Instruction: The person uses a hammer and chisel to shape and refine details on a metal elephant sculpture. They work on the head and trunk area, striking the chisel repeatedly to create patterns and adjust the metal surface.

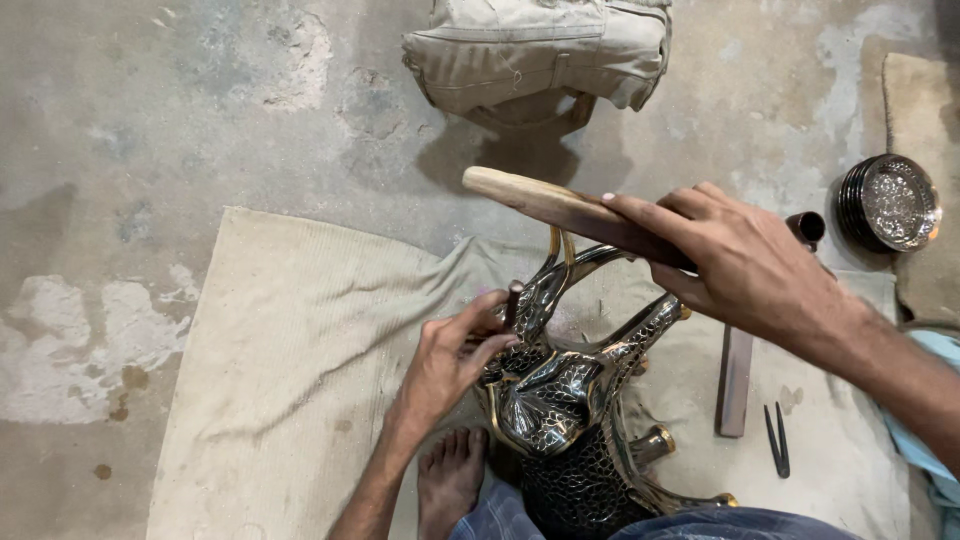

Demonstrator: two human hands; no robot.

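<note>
A shiny engraved metal animal figure (560, 400) with curved horns rests on a beige cloth (290, 340) between my legs. My left hand (450, 360) pinches a small dark chisel (513, 303) upright against the figure's head. My right hand (745, 262) is raised above it, gripping a wooden mallet stick (545, 203) that points left over the horns. My bare foot (452, 478) lies beside the figure.
A flat metal bar (735, 380) and dark tweezers (777, 440) lie on the cloth at right. A stack of engraved metal plates (890, 203) sits at far right. A folded beige garment (540, 55) lies on the concrete floor at top.
</note>
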